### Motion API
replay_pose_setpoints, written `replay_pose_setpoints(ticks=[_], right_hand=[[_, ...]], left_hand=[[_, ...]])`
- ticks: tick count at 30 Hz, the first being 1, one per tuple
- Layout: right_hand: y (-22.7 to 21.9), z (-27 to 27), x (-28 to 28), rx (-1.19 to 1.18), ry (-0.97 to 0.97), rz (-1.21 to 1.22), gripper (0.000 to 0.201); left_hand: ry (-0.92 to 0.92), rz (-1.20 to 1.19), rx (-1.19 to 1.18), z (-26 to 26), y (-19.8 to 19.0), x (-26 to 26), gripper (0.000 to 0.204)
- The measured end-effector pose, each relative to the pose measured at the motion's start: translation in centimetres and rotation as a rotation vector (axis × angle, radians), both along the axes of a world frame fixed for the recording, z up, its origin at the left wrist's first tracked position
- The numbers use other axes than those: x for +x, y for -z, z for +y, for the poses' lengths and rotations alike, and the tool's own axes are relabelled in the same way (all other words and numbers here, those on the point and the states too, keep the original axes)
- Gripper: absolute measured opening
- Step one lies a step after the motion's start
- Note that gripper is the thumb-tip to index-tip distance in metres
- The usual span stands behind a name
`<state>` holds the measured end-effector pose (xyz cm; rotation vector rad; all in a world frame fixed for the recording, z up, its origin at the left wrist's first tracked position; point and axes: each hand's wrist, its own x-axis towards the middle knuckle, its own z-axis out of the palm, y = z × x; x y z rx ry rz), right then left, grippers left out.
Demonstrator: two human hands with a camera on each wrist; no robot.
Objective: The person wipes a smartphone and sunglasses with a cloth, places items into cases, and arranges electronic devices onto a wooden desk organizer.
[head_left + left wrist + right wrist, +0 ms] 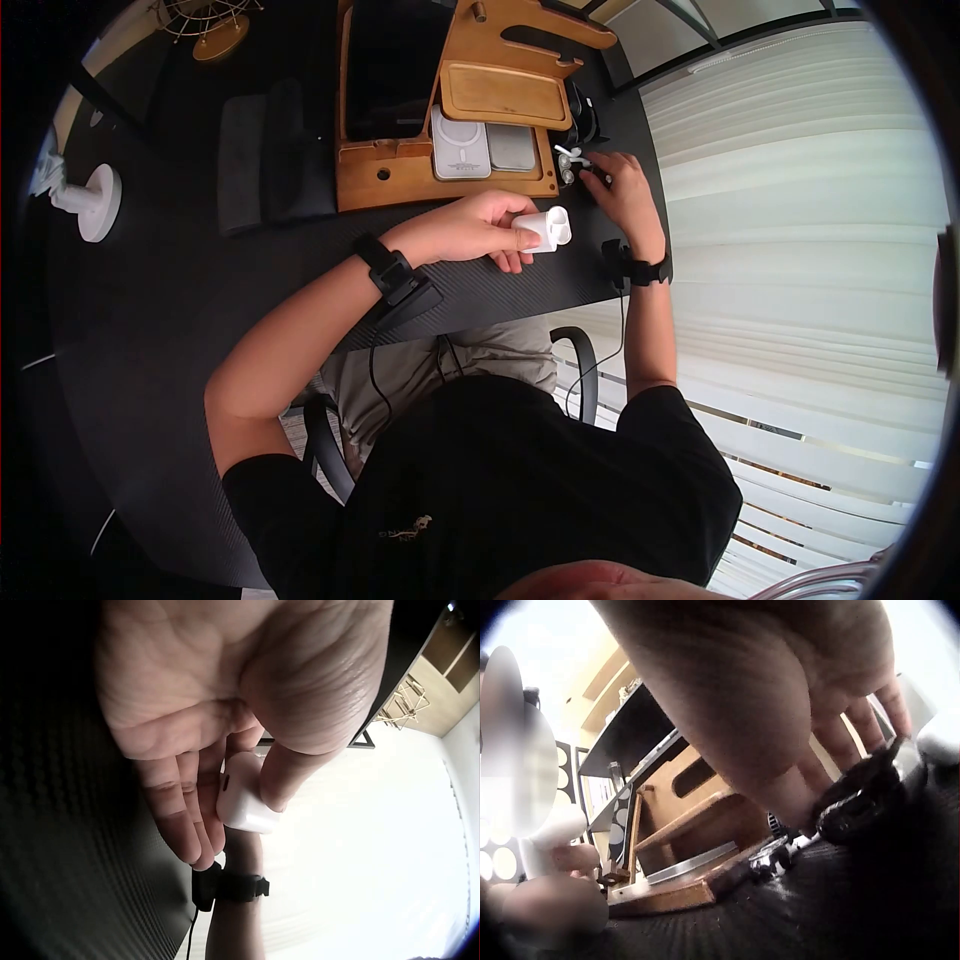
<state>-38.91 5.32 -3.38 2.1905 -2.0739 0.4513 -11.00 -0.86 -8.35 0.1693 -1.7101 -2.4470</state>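
Note:
A white earbud case (541, 232) is gripped between the thumb and fingers of my left hand (470, 225). Its open end, with rounded hollows, faces right in the head view. In the left wrist view the case (244, 793) shows a small dark slot. My right hand (628, 190) is over the desk's right side, thumb and fingertips closed about a small dark glossy object (859, 799) with a silvery end, partly covered by the fingers. Right at those fingertips lie a white-stemmed earbud (572, 154) and a small shiny piece (769, 859); I cannot tell whether the fingers touch the earbud.
A wooden desk organizer (390, 190) stands ahead, holding a dark tablet (395, 70), a white power bank (461, 150) and a silvery flat case (512, 147). A dark grey stand (258, 160) is to its left. White blinds (800, 200) hang beyond the desk's right edge.

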Motion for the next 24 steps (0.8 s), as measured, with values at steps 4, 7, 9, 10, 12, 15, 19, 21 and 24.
replay_pose_setpoints(ticks=[4,7,9,10,12,15,19,21,24], right_hand=[[0.7,-0.5,0.1,0.014,-0.022,0.012,0.021],[1.0,-0.5,0.3,-0.01,-0.027,0.049,0.017],[0.8,-0.4,0.4,-0.014,-0.019,0.058,0.015],[0.5,-0.4,0.5,-0.071,-0.033,0.037,0.015],[-0.1,-0.1,0.9,-0.125,-0.05,0.014,0.016],[-3.0,1.8,2.7,0.157,0.165,-0.453,0.013],[-4.7,4.2,4.9,0.083,-0.163,-0.556,0.018],[-5.6,5.1,6.0,0.106,-0.164,-0.544,0.019],[-6.0,5.7,6.5,0.13,-0.202,-0.524,0.02]], left_hand=[[-0.002,-0.004,0.003,0.0,-0.1,0.0,0.03],[0.001,-0.006,0.0,0.0,-0.2,0.0,0.031],[0.0,-0.007,-0.002,0.0,-0.2,0.1,0.032],[-0.002,-0.009,0.002,0.0,-0.2,0.1,0.032],[-0.007,-0.012,0.008,0.0,-0.2,0.1,0.032],[0.005,-0.024,0.01,-0.1,-0.2,0.1,0.032],[0.011,-0.021,0.035,-0.1,-0.1,0.1,0.032],[0.011,-0.024,0.038,-0.2,-0.3,0.1,0.032],[0.004,-0.034,0.026,-0.1,-0.3,0.1,0.032]])
